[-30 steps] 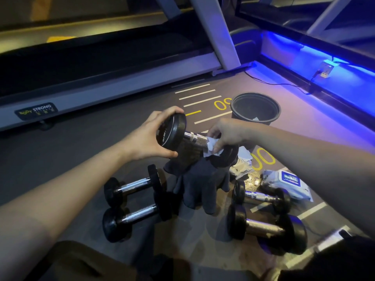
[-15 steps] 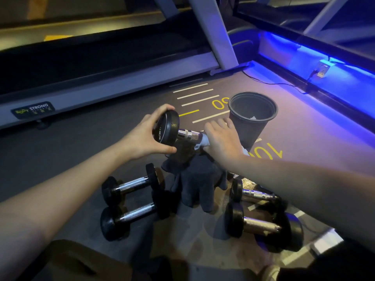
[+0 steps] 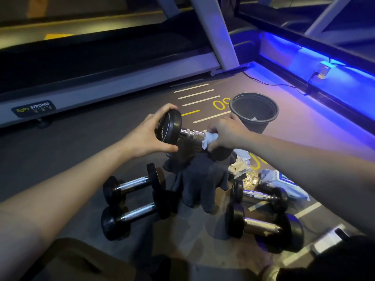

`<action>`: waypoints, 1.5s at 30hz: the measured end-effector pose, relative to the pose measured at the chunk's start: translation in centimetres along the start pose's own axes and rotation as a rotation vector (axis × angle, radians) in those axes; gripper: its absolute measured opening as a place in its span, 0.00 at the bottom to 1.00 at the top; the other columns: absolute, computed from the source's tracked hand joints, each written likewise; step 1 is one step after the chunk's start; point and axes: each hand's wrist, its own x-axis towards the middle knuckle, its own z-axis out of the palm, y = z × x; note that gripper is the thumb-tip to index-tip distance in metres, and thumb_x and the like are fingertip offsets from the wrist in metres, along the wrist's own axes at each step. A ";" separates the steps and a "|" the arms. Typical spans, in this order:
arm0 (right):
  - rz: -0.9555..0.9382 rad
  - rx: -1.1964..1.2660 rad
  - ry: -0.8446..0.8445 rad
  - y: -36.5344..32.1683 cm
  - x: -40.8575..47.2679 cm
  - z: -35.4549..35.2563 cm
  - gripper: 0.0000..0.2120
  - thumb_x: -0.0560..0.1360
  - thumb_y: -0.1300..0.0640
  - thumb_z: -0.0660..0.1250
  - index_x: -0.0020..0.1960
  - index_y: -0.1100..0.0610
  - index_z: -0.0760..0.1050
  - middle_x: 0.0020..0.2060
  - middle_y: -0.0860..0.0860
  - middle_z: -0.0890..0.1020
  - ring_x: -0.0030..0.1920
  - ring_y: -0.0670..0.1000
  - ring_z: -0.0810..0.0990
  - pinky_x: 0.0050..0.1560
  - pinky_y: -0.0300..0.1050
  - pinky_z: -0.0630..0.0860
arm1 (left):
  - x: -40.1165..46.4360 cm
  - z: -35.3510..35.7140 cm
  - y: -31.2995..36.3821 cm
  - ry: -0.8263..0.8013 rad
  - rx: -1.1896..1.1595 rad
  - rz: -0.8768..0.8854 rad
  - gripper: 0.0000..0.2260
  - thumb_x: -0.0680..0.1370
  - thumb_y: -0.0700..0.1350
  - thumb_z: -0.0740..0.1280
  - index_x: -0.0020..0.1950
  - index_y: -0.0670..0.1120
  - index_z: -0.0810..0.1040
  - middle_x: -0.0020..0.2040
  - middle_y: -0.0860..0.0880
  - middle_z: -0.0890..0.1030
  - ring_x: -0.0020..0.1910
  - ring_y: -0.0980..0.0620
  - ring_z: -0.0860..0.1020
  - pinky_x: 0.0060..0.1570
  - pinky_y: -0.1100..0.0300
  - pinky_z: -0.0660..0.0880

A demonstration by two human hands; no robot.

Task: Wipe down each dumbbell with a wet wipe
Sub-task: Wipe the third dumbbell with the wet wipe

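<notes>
Dumbbell (image 3: pixel 190 134) lies roughly level, left hand (image 3: pixel 146 136) gripping its left head.

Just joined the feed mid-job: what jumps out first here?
At centre, the left hand grips one end of a raised dumbbell while the right hand wraps a white wipe round its chrome bar. Four more dumbbells lie on the floor below, and a black bin stands behind.

I see a dim gym: grey floor (image 3: pixel 81 151) with yellow and white markings, a treadmill (image 3: pixel 105 86) ahead, blue strip light (image 3: pixel 304 57) glowing along the right side.
</notes>
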 end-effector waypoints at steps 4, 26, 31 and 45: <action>0.027 -0.059 0.121 -0.3 -0.9 1.1 0.23 0.61 0.34 0.74 0.50 0.46 0.80 0.43 0.47 0.81 0.56 0.53 0.73 0.65 0.52 0.60 | -0.3 0.1 -0.4 0.015 -0.022 -0.024 0.42 0.65 0.44 0.83 0.68 0.68 0.63 0.63 0.58 0.72 0.65 0.51 0.71 0.64 0.47 0.75; 0.030 0.126 0.001 0.0 -2.8 0.3 0.17 0.62 0.42 0.78 0.48 0.45 0.80 0.37 0.46 0.75 0.43 0.53 0.72 0.42 0.44 0.63 | -0.8 0.5 1.5 -0.019 0.105 0.096 0.45 0.64 0.45 0.82 0.70 0.70 0.62 0.65 0.52 0.68 0.63 0.55 0.72 0.65 0.54 0.74; 0.033 0.150 0.145 -0.2 -3.4 2.1 0.16 0.64 0.39 0.74 0.49 0.45 0.81 0.46 0.47 0.82 0.57 0.52 0.76 0.57 0.48 0.66 | -0.7 0.6 1.7 -0.008 0.108 0.087 0.45 0.64 0.45 0.82 0.70 0.71 0.61 0.65 0.53 0.68 0.62 0.59 0.71 0.65 0.56 0.73; -0.002 0.293 0.068 0.7 -1.9 1.2 0.19 0.59 0.37 0.70 0.43 0.49 0.80 0.39 0.47 0.81 0.44 0.52 0.76 0.49 0.52 0.76 | -0.2 0.6 -1.0 0.014 -0.050 0.013 0.43 0.65 0.40 0.82 0.69 0.67 0.64 0.67 0.49 0.70 0.65 0.54 0.74 0.59 0.57 0.78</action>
